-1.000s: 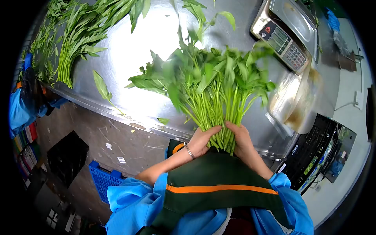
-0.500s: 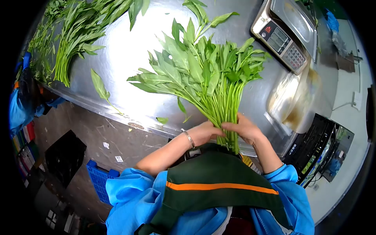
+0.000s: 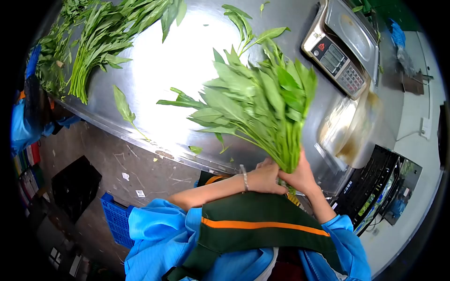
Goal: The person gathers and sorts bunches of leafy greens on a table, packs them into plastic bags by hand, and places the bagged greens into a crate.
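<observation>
A leafy bunch of green vegetables (image 3: 262, 100) fans out over the metal table, its stems gathered near the front edge. Around the stem ends, my right hand (image 3: 300, 173) is closed. My left hand (image 3: 266, 178), with a bracelet at the wrist, presses closed against the lower stems from the left. The cut ends are mostly hidden by my hands. Beyond the bunch lies a loose sprig (image 3: 246, 35), and a single leafy stem (image 3: 124, 107) rests to the left.
A larger pile of greens (image 3: 101, 44) lies at the back left of the metal table (image 3: 154, 119). At the right are a digital scale (image 3: 340, 61), plastic bags (image 3: 347, 126) and a monitor (image 3: 368, 187). A person's blue sleeve (image 3: 23, 126) shows at the far left.
The bunch has been turned and drawn closer together, its leaves now tilting differently. Both hands have shifted lower on the stems, and my left hand has rolled over.
</observation>
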A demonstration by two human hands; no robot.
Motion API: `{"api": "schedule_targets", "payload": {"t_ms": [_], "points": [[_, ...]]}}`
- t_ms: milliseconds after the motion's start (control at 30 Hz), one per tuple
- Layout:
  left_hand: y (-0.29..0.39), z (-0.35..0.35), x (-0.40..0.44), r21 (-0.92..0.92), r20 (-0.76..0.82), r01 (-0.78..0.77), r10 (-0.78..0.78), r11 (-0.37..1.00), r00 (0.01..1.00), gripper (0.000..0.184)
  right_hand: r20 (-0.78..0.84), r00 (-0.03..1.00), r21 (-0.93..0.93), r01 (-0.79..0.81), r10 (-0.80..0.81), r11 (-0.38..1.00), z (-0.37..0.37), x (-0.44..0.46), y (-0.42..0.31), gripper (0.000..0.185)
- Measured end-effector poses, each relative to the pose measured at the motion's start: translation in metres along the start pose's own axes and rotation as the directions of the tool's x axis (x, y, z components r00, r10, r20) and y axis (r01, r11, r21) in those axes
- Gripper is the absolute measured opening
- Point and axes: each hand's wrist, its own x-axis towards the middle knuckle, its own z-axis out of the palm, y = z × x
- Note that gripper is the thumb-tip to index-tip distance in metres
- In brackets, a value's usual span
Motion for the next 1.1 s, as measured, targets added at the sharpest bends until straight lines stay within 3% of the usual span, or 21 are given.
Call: {"api": "schedule_targets", "payload": {"t_ms": [33,133,167,200,267,300,333,367,400,433,533,600,633,667,767,867,900,933,1000,1033,1100], "points": [[0.002,0.001,0.001,0.026,-0.051,-0.151,0.152,0.988,0.987,0.083,-0.063,0.996,0.003,0.070,-0.069,0.998,-0.004,-0.006,0.022,0.077],[0.019,0.007,0.009,-0.020,-0.053,-0.265,0.264,0.964,0.963,0.083,-0.216,0.973,0.112,0.102,-0.076,0.988,-0.040,-0.028,0.036,0.069],[0.021,0.013,0.011,0.085,-0.256,-0.453,0.459,0.887,0.851,0.079,-0.178,0.983,0.277,0.008,0.043,0.961,-0.058,-0.038,0.025,0.065],[0.015,0.014,0.010,0.095,-0.281,-0.404,0.414,0.910,0.866,0.075,-0.121,0.981,0.430,-0.088,0.154,0.898,-0.078,-0.049,0.010,0.062],[-0.004,0.006,-0.002,0.106,-0.332,-0.300,0.318,0.948,0.888,0.068,-0.073,0.997,0.534,0.030,0.011,0.845,-0.111,-0.065,0.003,0.056],[-0.005,-0.028,-0.007,0.071,-0.317,-0.144,0.159,0.987,0.935,0.049,-0.043,0.997,0.221,-0.050,0.061,0.974,-0.125,-0.064,-0.010,0.054],[-0.044,-0.036,0.007,0.301,-0.465,-0.037,0.181,0.953,0.866,0.034,-0.057,0.997,0.031,-0.049,0.050,0.998,-0.140,-0.064,0.000,0.055],[-0.050,-0.064,0.012,0.236,-0.599,0.103,0.061,0.966,0.798,0.027,-0.071,0.997,-0.168,-0.051,0.040,0.984,-0.154,-0.064,0.010,0.057],[-0.063,-0.091,0.018,0.324,-0.744,0.098,0.190,0.941,0.641,0.024,-0.084,0.996,-0.354,-0.057,0.029,0.934,-0.167,-0.065,0.021,0.060],[-0.072,-0.116,0.026,0.408,-0.800,0.081,0.314,0.909,0.511,0.035,-0.063,0.998,-0.430,-0.023,-0.005,0.903,-0.175,-0.064,0.007,0.063],[-0.084,-0.168,0.045,0.513,-0.852,0.479,0.355,0.712,0.385,0.042,-0.062,0.997,-0.578,-0.005,-0.038,0.816,-0.195,-0.065,-0.011,0.070],[-0.101,-0.189,0.052,0.508,-0.823,0.494,0.227,0.706,0.521,0.031,-0.190,0.971,-0.468,0.041,-0.146,0.883,-0.207,-0.061,-0.028,0.068],[-0.103,-0.184,0.053,0.377,-0.864,0.428,0.145,0.821,0.483,0.028,-0.341,0.940,-0.313,-0.124,0.010,0.942,-0.211,-0.065,-0.042,0.064],[-0.099,-0.174,0.048,0.232,-0.890,0.352,0.052,0.907,0.453,0.025,-0.452,0.891,-0.321,-0.109,-0.051,0.941,-0.220,-0.067,-0.031,0.058],[-0.083,-0.115,0.040,-0.142,-0.880,-0.047,-0.104,0.989,0.463,0.024,-0.544,0.839,0.086,0.086,-0.025,0.993,-0.189,-0.033,-0.038,0.058],[-0.038,-0.053,0.043,-0.595,-0.706,-0.269,-0.333,0.757,0.625,0.031,-0.410,0.906,0.360,0.054,0.106,0.931,-0.105,0.022,-0.039,0.062],[-0.025,-0.043,0.043,-0.725,-0.631,-0.317,-0.407,0.611,0.660,0.032,-0.385,0.905,0.256,-0.085,0.182,0.963,-0.076,0.042,-0.019,0.063],[-0.025,-0.035,0.042,-0.702,-0.620,-0.284,-0.364,0.654,0.695,0.034,-0.298,0.927,0.526,-0.040,0.228,0.849,-0.039,0.051,-0.026,0.057],[-0.028,-0.022,0.041,-0.641,-0.586,-0.222,-0.281,0.735,0.760,0.037,-0.042,0.959,0.689,-0.176,0.282,0.703,0.000,0.070,-0.007,0.050],[-0.041,-0.013,0.043,-0.241,-0.735,-0.074,-0.132,0.968,0.666,0.040,0.054,0.953,0.761,-0.232,0.297,0.606,0.011,0.076,-0.001,0.053],[-0.053,-0.014,0.041,-0.232,-0.592,-0.011,-0.133,0.973,0.795,0.043,0.054,0.965,0.745,-0.210,0.256,0.633,0.020,0.077,0.006,0.054]]}}
